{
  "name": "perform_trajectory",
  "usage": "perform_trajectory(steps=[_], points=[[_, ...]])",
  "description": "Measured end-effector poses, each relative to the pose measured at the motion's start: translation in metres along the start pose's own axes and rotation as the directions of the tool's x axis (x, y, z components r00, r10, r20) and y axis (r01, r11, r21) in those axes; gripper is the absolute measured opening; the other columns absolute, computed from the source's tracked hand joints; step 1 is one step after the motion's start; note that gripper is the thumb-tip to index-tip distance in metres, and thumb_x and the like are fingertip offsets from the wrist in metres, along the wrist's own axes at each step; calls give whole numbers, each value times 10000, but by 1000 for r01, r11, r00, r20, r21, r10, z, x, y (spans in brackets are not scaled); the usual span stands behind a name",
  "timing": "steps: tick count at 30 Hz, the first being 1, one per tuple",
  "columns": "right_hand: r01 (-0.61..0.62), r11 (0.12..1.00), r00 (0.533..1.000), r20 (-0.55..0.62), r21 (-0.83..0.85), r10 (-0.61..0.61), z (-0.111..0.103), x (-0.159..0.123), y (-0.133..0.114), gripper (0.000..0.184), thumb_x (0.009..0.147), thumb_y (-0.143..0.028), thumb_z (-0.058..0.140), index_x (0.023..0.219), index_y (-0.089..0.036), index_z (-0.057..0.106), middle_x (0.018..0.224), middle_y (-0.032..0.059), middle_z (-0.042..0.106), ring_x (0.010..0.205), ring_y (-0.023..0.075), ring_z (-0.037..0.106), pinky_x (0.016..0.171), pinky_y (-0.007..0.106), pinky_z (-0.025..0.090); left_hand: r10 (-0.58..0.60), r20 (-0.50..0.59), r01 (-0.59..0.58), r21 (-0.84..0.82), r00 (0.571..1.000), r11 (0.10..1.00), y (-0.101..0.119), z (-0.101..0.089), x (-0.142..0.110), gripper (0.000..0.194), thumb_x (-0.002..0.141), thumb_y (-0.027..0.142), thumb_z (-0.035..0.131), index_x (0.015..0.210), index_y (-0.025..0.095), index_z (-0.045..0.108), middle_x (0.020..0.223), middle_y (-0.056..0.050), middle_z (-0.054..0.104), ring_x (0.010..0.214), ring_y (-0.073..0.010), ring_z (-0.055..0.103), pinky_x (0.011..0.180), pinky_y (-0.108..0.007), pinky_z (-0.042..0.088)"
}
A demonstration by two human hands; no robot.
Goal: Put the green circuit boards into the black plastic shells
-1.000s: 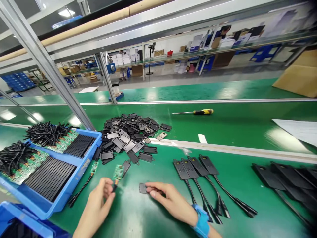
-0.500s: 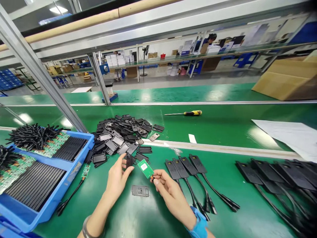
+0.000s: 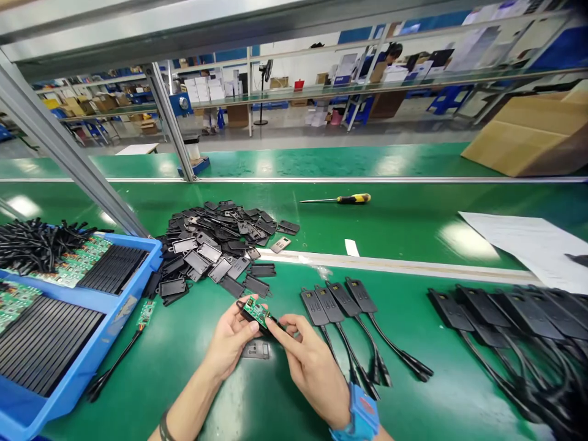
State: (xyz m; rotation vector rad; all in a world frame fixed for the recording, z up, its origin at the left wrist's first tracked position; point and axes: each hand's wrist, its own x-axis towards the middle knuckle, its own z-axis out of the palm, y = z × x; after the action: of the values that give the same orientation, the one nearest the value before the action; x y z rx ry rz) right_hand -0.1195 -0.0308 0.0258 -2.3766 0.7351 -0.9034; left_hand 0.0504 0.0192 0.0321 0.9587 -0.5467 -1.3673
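Note:
My left hand (image 3: 232,340) and my right hand (image 3: 305,358) meet over the green mat, both pinching one small green circuit board (image 3: 256,311) that sits in a black plastic shell. A separate black shell half (image 3: 256,350) lies flat on the mat just under my hands. A heap of black plastic shells (image 3: 220,245) lies behind them. To the right, three finished black units with cables (image 3: 340,300) lie side by side. A loose board with a black cable (image 3: 133,340) lies to the left of my left hand.
A blue tray (image 3: 98,334) at the left holds boards, black cables and black ribbed inserts. A yellow-handled screwdriver (image 3: 342,199) lies on the far belt. More cabled black units (image 3: 509,321) crowd the right. White paper (image 3: 528,245) and a cardboard box (image 3: 533,135) sit far right.
My left hand picked a black shell from the heap's edge and brought it to the green board. Both hands now hold board and shell together; the view shifted slightly down.

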Motion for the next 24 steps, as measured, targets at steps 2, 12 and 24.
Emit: perform_trajectory(steps=[2, 12, 24], points=[[2, 1000, 1000, -1, 17, -2, 0, 0, -1, 498, 888, -19, 340, 1280, -238, 554, 1071, 108, 500, 870, 176, 557, 747, 307, 533, -4, -19, 4, 8, 1000, 1000, 0, 0, 0, 509, 796, 195, 720, 1253, 169, 497, 1174, -126, 611, 1029, -208, 596, 877, -301, 490], [-16, 993, 998, -50, 114, 22, 4, 1, -5, 460, 916, -46, 401, 1320, -240, 503, 1058, 95, 529, 917, 168, 569, 785, 269, 514, -18, 2, 18, -2, 1000, 1000, 5, 0, -4, 536, 843, 177, 656, 1329, 195, 430, 1267, -140, 556, 1065, -219, 589, 859, -300, 508], [-35, 997, 999, 40, 64, 32, 13, -2, -8, 397, 926, -71, 353, 1240, -213, 548, 1060, 107, 562, 910, 190, 594, 769, 308, 531, 29, -156, -29, 7, 987, 1000, -12, 3, -2, 316, 857, 288, 644, 1130, 158, 550, 1145, -135, 630, 1078, -266, 594, 858, -352, 502]])
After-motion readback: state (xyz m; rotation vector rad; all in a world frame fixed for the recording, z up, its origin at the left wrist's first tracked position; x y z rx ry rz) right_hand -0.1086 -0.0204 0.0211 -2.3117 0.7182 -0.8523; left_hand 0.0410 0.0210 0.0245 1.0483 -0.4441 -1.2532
